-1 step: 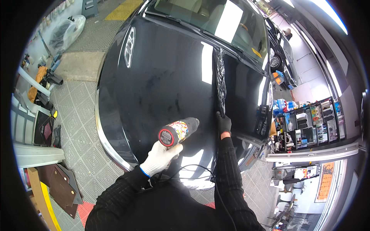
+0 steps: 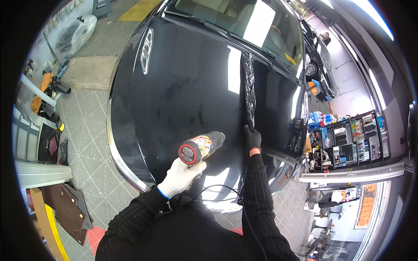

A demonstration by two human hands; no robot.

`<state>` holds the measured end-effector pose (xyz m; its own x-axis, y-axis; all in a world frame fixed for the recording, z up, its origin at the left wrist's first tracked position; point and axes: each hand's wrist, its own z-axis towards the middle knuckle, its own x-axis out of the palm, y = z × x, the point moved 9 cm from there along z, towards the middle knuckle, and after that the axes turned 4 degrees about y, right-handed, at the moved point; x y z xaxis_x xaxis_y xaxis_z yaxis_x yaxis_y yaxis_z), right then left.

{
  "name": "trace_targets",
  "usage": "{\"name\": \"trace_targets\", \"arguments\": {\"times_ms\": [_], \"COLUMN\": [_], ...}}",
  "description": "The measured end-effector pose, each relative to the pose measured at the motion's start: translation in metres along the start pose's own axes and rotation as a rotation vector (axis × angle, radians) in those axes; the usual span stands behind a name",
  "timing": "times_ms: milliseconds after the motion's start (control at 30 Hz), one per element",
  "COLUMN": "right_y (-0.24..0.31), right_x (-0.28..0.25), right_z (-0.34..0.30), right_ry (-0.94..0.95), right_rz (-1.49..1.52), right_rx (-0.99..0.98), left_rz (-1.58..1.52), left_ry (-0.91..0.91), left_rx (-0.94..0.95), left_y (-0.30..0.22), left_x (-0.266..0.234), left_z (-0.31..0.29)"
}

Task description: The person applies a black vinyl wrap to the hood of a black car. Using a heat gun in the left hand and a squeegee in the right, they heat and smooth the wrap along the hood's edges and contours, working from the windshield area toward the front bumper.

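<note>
My left hand (image 2: 179, 177), in a white knit glove with a blue cuff, is closed around the handle of a heat gun (image 2: 203, 146). The gun has a red-ringed rear end and a colourful sticker, and its nozzle points up and right over the glossy black car hood (image 2: 174, 102). On the right, my right hand (image 2: 252, 140) wears a dark glove and grips the near end of a crumpled strip of black film (image 2: 249, 89). That strip runs along the hood toward the windshield (image 2: 248, 26). The nozzle is a short way left of the gripped film, apart from it.
A black cable (image 2: 237, 191) loops across my front to my right arm. Shelves of bottles and supplies (image 2: 350, 139) stand at the right, with another car (image 2: 320, 65) farther back. Brown panels (image 2: 65, 209) lean at the lower left, and a plastic-wrapped item (image 2: 76, 37) stands far left.
</note>
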<state>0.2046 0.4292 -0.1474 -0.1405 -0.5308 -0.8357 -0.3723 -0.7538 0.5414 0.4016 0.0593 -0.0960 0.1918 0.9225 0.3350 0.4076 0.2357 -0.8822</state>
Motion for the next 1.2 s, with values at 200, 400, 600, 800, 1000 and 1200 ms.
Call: {"name": "trace_targets", "arguments": {"times_ms": [200, 400, 600, 800, 1000, 1200], "right_y": [0.003, 0.005, 0.006, -0.008, 0.006, 0.032], "right_x": [-0.003, -0.006, -0.005, 0.002, -0.014, -0.022], "right_z": [-0.001, -0.003, -0.005, 0.001, -0.009, 0.011], "right_ry": [0.013, 0.002, 0.023, 0.055, 0.056, -0.125], "right_rz": [0.022, 0.011, 0.045, 0.119, -0.036, -0.195], "right_rx": [0.028, 0.013, 0.018, 0.087, 0.038, 0.003], "left_rz": [-0.022, -0.015, -0.029, -0.016, -0.046, -0.044], "left_ry": [-0.012, -0.001, 0.021, 0.025, 0.008, 0.024], "left_rx": [-0.016, -0.045, -0.055, -0.070, -0.058, -0.085], "left_y": [0.000, -0.001, 0.001, -0.002, 0.001, -0.004], "left_x": [0.000, -0.001, 0.001, 0.001, 0.000, -0.002], "left_z": [-0.001, -0.004, -0.002, -0.003, 0.000, 0.000]}}
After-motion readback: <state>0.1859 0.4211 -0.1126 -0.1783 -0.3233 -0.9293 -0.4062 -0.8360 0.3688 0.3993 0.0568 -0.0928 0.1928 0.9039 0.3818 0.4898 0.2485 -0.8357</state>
